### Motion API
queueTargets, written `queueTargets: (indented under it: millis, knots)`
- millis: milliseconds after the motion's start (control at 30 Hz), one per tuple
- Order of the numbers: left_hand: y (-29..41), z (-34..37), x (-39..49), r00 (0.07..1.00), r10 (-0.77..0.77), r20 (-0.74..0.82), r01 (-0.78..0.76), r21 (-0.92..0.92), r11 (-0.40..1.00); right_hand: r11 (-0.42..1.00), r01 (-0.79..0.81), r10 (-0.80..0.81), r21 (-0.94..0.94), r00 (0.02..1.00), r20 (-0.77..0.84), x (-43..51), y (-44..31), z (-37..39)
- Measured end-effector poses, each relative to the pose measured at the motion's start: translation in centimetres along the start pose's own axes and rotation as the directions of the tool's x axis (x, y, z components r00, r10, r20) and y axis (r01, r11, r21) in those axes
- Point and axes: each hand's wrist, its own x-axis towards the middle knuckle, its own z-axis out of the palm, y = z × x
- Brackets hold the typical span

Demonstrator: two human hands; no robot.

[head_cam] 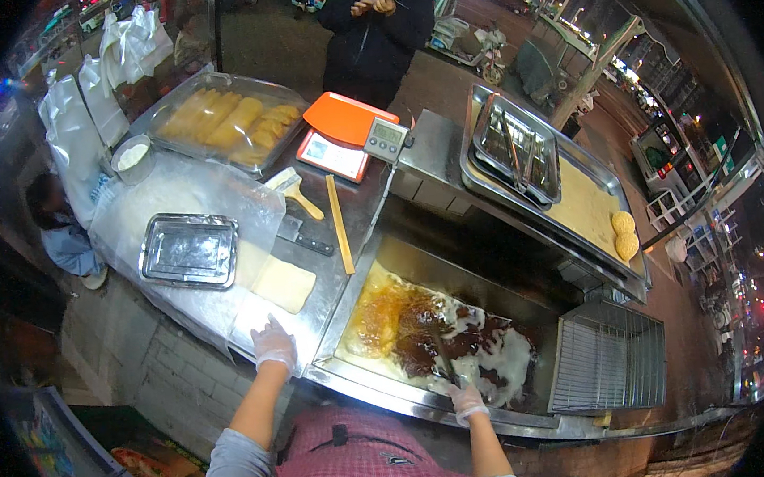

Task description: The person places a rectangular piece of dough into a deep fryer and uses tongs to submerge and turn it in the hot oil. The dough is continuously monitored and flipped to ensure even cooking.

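In the head view my left hand [274, 348], in a clear plastic glove, is at the steel worktop [308, 328] with its fingers apart and nothing in them. Just beyond its fingertips lies a flat, pale piece of dough [284, 284]. My right hand [468, 403], gloved too, grips a long, dark cooking utensil [447, 361] over the near edge of the fryer; its exact kind is hard to tell. The utensil reaches into bubbling, foamy oil [417, 347]. Golden pieces of frying dough [371, 317] float at the left side of the oil.
A cleaver [308, 237], brush [298, 194], wooden strip [339, 225] and lidded metal tray [189, 250] lie on the worktop. Behind are an orange scale [346, 127] and covered fried dough [231, 119]. A wire basket [607, 359] stands right. A person [373, 37] stands opposite.
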Motion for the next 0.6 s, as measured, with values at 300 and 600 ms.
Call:
queueTargets:
  millis: [300,600]
  knots:
    - [-0.1,-0.2,0.0,0.999,-0.002,0.036,0.005,-0.075,0.997,0.879,-0.26,0.19,0.4,0.96,0.206,1.4,1.4,1.4]
    - [0.1,-0.6,-0.3,1.0,-0.002,0.014,0.002,-0.038,0.999,0.84,-0.231,0.111,0.491,0.959,0.261,1.8,1.7,1.2]
